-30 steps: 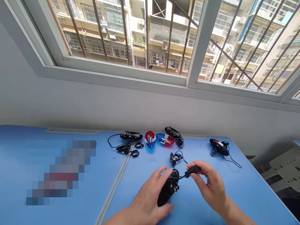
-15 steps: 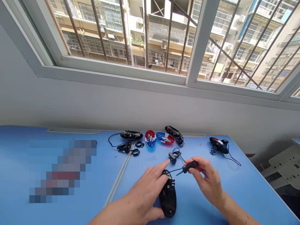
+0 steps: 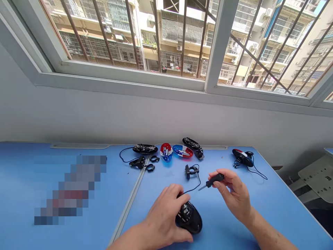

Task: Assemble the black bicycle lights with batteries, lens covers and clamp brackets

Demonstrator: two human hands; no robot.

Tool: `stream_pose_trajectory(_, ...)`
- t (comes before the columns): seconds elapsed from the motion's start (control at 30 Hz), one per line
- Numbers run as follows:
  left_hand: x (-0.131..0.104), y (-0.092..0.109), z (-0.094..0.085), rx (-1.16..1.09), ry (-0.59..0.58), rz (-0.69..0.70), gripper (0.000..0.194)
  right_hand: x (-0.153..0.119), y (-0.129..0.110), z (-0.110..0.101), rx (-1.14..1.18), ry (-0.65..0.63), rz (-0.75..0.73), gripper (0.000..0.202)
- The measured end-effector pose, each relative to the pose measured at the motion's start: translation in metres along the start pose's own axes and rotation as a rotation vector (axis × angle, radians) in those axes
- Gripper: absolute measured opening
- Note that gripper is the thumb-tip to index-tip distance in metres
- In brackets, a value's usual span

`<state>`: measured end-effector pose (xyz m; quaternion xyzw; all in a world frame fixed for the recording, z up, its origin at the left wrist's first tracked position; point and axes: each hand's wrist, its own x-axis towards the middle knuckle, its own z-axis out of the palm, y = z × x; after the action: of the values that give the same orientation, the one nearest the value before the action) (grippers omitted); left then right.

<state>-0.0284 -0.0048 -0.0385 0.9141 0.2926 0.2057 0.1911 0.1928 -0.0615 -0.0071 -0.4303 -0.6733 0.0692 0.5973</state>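
My left hand (image 3: 169, 213) is closed around a black oval housing (image 3: 194, 218) on the blue table, thumb at its near edge and fingers over its far end. The far end is partly hidden by the fingers. A thin black cable runs from under that hand to a small black switch unit with a ring clamp (image 3: 192, 170). To the right, my right hand (image 3: 234, 194) grips a small black screwdriver (image 3: 215, 179) by its handle. Its metal tip points left and down, above the table and apart from the housing.
Along the back lie black oval units (image 3: 145, 149), a red-and-blue shell (image 3: 166, 152), a second coloured shell (image 3: 182, 151) and loose ring clamps (image 3: 150, 167). Another unit with a cable (image 3: 242, 158) sits at the right. A blurred-out item (image 3: 75, 191) is on the left. A wall and window stand behind.
The housing has turned, its near end swinging right, and my left hand has closed more around it. The switch unit has shifted slightly. My right hand has moved slightly right with the screwdriver.
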Motion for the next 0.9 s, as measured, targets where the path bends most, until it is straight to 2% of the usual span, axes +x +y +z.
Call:
stream_pose_trajectory(0.07,-0.001,-0.004,0.004,0.002,0.059,-0.077,0.053,0.001,-0.002,-0.003,0.013,0.014,0.012,0.019)
stream_pose_trajectory(0.17,-0.003,-0.013,0.012,-0.023,0.122,-0.133,0.045,0.001,-0.006,-0.005,0.053,0.005,0.042,0.019)
stream_pose_trajectory(0.3,-0.004,-0.021,0.018,-0.026,0.086,-0.121,0.057,-0.001,-0.012,-0.004,0.085,-0.041,0.037,0.02)
stream_pose_trajectory(0.4,-0.004,-0.017,0.011,-0.052,0.015,-0.091,0.066,-0.003,-0.013,-0.002,0.07,-0.06,0.021,0.021)
stream_pose_trajectory(0.53,-0.003,-0.002,-0.007,-0.103,-0.069,-0.096,0.061,-0.003,-0.013,-0.003,0.067,-0.085,0.005,0.022)
stream_pose_trajectory(0.73,-0.003,0.01,-0.018,-0.148,-0.101,-0.112,0.058,-0.002,-0.019,-0.005,0.016,-0.123,-0.036,0.022)
stream_pose_trajectory(0.9,0.0,0.013,-0.017,-0.163,-0.096,-0.122,0.034,-0.002,-0.023,-0.005,-0.043,-0.138,-0.074,0.021)
